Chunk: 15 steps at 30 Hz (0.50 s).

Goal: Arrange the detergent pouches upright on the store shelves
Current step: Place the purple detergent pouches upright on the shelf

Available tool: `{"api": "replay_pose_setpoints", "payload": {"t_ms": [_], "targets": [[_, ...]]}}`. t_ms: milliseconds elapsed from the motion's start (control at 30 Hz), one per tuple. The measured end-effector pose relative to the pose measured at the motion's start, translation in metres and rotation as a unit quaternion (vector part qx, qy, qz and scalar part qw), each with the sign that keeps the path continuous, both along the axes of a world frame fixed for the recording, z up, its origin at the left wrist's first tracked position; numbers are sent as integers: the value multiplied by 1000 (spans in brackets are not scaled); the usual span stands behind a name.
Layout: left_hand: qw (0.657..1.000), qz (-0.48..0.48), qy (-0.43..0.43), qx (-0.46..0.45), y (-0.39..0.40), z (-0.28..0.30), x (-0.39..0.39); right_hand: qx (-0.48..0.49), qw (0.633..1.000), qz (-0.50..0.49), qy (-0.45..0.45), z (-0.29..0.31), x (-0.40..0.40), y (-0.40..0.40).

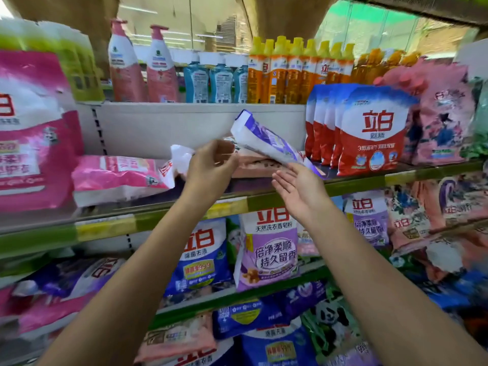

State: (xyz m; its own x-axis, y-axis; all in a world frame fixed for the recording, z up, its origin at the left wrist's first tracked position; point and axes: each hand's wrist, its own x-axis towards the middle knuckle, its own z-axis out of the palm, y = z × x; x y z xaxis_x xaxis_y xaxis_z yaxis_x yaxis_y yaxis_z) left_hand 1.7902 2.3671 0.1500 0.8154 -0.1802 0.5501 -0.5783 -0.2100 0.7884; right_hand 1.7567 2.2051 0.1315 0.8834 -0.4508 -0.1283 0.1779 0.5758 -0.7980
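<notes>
1. Shelves (356,182): three tiers show, with green and yellow edge strips. The middle tier has a bare gap at its centre, in front of a white back panel (184,125).
2. Left arm: reaches up from the lower left to the middle tier. The left hand (211,167) shows its back to the camera, fingers curled inward near a white pouch corner (181,157). Whether the fingers clamp anything cannot be told.
3. Right arm: reaches up from the lower right. The right hand (298,188) is palm-up with fingers spread apart, gripping nothing, just under the low end of the purple pouch (266,140).
4. Purple pouch: tilted, high end to the far left, low end toward the right hand. It sits above flat pinkish packs (253,165) on the middle tier. It is not upright. Contact with the fingertips cannot be confirmed.
5. Big pink pouch (31,133): upright at the left edge. A smaller pink pouch (116,175) lies flat beside it, left of the left hand.
6. Red pouches (369,130): a row standing upright right of the gap, with pink packs (443,122) further right.
7. Top tier: pink pump bottles (142,67), blue bottles (211,80), orange bottles (295,72).
8. Lower tiers: a lilac pouch (272,249) and blue pouch (203,254) stand between the arms; packs below them lie jumbled.
</notes>
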Motion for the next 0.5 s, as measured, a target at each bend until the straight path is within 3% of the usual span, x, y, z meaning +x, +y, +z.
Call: {"api": "replay_pose_setpoints", "payload": {"t_ms": [133,200,367,500], "targets": [[991,50,-113,59,-48,13,26,99,995,-3,18,13,30,-32],[985,81,-131,76,-71,21,43,137,990,1,34,17,42,-45],[989,129,5,73,-111,32,86,159,986,26,37,16,69,-55],[982,173,4,70,-118,25,96,192,979,33,53,28,90,-52]]}}
